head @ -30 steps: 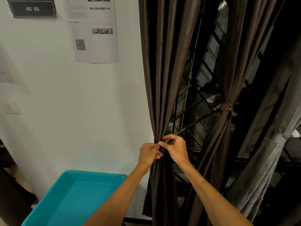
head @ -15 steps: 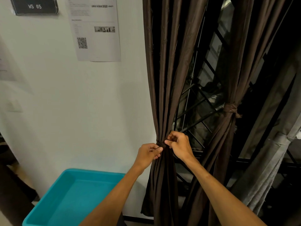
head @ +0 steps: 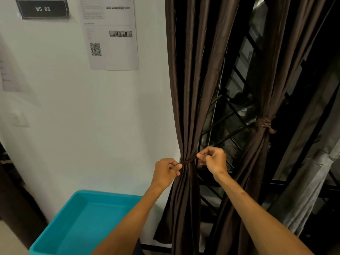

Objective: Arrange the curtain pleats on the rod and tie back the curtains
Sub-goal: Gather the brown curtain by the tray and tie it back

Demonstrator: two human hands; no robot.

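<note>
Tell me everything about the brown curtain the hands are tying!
The brown curtain is dark, slightly shiny cloth hanging in long upright folds beside the white wall. A thin brown tie squeezes it into a narrow waist; below that it spreads out again. The left hand pinches one end of the tie and the right hand pinches the other. Its top and the rod are out of view.

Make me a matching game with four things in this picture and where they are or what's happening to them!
Things:
1. teal tub
2. WS 05 sign
3. near curtain
4. far curtain

Clues:
A. already bunched by a knotted band
B. left hand and right hand each pinch the tie cord around it
C. bottom left of the picture
D. top left of the picture

Pairs: 1-C, 2-D, 3-B, 4-A
</note>
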